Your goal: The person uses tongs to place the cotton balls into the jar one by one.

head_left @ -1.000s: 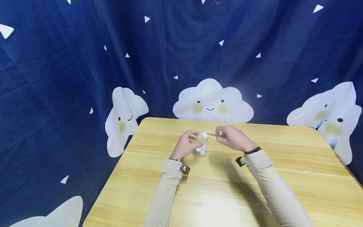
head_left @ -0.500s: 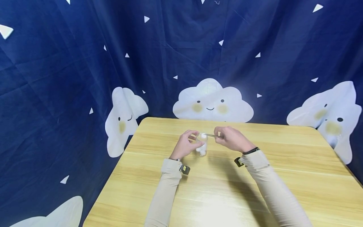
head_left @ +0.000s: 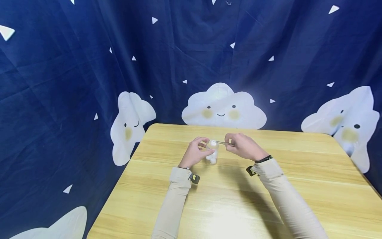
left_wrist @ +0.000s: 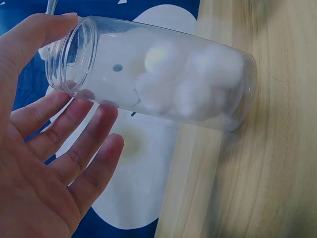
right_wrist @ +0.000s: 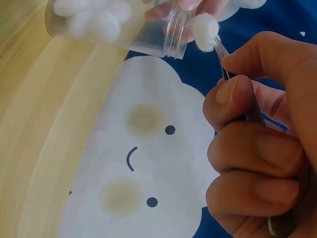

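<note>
My left hand (head_left: 194, 153) grips a clear, lidless jar (left_wrist: 124, 72) near its threaded neck, thumb on one side and fingertips on the other. The jar stands on the table with several white cotton balls (left_wrist: 193, 82) in its lower part. In my right hand (head_left: 244, 146) are metal tweezers (right_wrist: 224, 58), pinched between thumb and fingers. Their tips hold a single cotton ball (right_wrist: 205, 32) at the jar's mouth. From the right wrist view it appears just outside the rim, and the left wrist view mostly hides it behind the thumb and neck.
The light wooden table (head_left: 167, 142) reaches forward to a dark blue curtain (head_left: 203, 49) printed with white clouds and triangles. A black strap with a small camera (head_left: 194, 178) sits on the left wrist, and a similar device (head_left: 251, 171) on the right.
My right hand has shifted slightly left, bringing the tweezers and their cotton ball closer over the jar's mouth. The left hand and the jar stay in place.
</note>
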`<state>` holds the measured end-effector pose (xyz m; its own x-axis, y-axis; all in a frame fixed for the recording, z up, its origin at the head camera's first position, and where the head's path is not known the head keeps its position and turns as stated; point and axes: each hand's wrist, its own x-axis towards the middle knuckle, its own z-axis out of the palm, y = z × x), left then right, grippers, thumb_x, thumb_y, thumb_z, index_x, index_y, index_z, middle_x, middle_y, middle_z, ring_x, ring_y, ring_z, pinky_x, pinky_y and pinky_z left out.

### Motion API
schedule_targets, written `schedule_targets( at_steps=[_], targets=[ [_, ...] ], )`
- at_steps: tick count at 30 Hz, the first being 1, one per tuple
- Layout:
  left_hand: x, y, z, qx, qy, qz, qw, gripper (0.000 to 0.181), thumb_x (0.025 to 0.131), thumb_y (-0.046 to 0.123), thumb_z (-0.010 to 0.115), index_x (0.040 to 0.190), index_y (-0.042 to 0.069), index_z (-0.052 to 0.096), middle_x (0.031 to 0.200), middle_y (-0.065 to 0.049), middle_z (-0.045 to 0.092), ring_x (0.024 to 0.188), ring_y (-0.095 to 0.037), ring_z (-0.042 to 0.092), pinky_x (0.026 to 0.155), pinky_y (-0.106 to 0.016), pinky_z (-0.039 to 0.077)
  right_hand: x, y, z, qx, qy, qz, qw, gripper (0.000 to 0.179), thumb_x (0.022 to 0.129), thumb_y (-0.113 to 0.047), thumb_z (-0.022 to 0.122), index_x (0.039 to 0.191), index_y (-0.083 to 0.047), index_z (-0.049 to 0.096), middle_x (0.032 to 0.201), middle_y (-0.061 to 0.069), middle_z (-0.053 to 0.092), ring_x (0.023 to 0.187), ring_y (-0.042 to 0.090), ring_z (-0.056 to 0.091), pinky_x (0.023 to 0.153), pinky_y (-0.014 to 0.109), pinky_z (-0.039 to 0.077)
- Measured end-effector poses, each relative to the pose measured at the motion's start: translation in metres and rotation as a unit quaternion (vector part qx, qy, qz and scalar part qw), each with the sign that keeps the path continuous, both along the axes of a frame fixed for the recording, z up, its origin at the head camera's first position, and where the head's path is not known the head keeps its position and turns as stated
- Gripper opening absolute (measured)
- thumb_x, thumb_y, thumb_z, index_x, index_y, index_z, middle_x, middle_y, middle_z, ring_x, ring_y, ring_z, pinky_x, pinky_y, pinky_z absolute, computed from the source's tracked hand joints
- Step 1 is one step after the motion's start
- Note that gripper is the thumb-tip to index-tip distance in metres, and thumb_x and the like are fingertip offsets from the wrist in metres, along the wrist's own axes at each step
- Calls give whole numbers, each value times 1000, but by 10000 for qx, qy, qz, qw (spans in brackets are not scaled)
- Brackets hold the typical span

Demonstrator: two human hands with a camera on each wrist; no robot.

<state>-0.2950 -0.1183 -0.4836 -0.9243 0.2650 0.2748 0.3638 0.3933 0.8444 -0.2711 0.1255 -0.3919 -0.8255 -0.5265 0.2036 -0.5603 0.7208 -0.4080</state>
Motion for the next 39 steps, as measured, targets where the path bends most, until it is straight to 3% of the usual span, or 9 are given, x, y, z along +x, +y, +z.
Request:
schedule_targets(
  at_steps=[15,23,30,39],
  targets=[
    [1,-1,0,5,-57,-2,10000,55,85,38,85,132,17,66,131,-3,67,107,-23,70,90,-38,61,1,0,1,-53,-36,-46,10000,7,90,-13,68,95,-14,64,59,-8,50,52,6,42,48,25,30],
    [0,-1,0,13,-31,-8,10000,55,84,38,86,132,18,67,130,-1,67,107,-23,70,90,-38,61,3,1,5,-89,-117,-129,9998,6,91,-12,67,96,-13,64,62,-6,58,53,7,46,49,25,35],
    [-2,-1,-2,49,-9,-12,10000,55,84,39,86,131,18,67,129,-1,67,106,-22,70,90,-38,61,8,5,10,-243,-212,-181,9993,11,92,-13,65,100,-9,61,57,-9,45,49,5,37,46,23,28],
    [0,0,0,-23,-6,5,10000,55,84,39,86,131,17,67,129,-1,67,106,-23,70,90,-39,61,18,18,12,-260,-164,-392,9988,18,93,-17,64,108,-6,62,61,-7,50,52,8,42,50,26,37]
  ],
)
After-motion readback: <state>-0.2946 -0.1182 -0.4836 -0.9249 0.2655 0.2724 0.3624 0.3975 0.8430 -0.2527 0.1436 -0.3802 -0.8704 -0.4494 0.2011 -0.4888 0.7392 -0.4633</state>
